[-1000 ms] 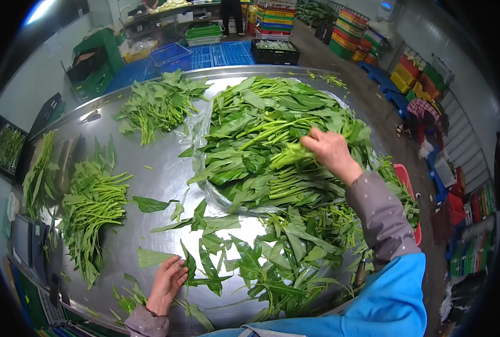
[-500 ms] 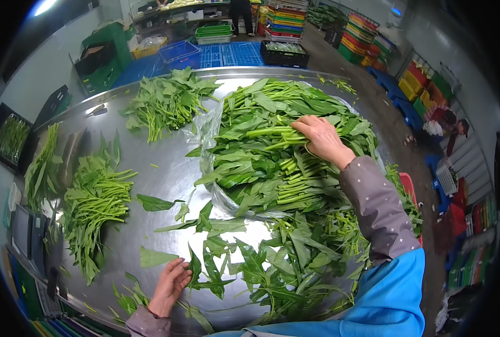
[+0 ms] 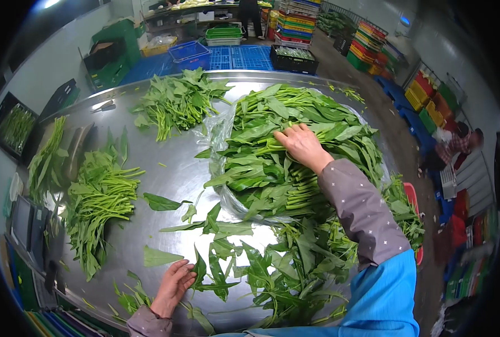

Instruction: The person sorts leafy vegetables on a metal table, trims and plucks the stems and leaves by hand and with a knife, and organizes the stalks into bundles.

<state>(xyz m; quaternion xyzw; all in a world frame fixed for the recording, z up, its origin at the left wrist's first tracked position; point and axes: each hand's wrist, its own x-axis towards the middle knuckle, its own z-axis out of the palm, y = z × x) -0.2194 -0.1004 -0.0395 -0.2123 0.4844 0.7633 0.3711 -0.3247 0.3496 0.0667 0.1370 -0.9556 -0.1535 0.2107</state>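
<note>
A large heap of water spinach (image 3: 261, 174) lies on a clear plastic sheet (image 3: 223, 123) on the metal table (image 3: 165, 163). My right hand (image 3: 302, 146) is on top of the heap, fingers curled round some of its stems; their tips are partly hidden. My left hand (image 3: 174, 283) rests low over the table, palm up, fingers loosely bent and apart, holding nothing I can see. Beside its fingertips are a single cut leaf (image 3: 161, 256) and loose leaves (image 3: 222, 281). Separate bunches lie to the left (image 3: 101, 202) and at the back (image 3: 179, 104).
A knife (image 3: 103, 106) lies near the table's back left. A scale-like device (image 3: 22, 219) stands at the left edge. A red basket (image 3: 412, 199) is off the right edge. Beyond are a black crate (image 3: 295, 59), a blue bin (image 3: 189, 55), stacked crates (image 3: 368, 42) and a co-worker (image 3: 456, 147).
My right hand has shifted slightly left and down, lowering the stems it held onto the heap. My left hand has barely moved. The view has shifted a little.
</note>
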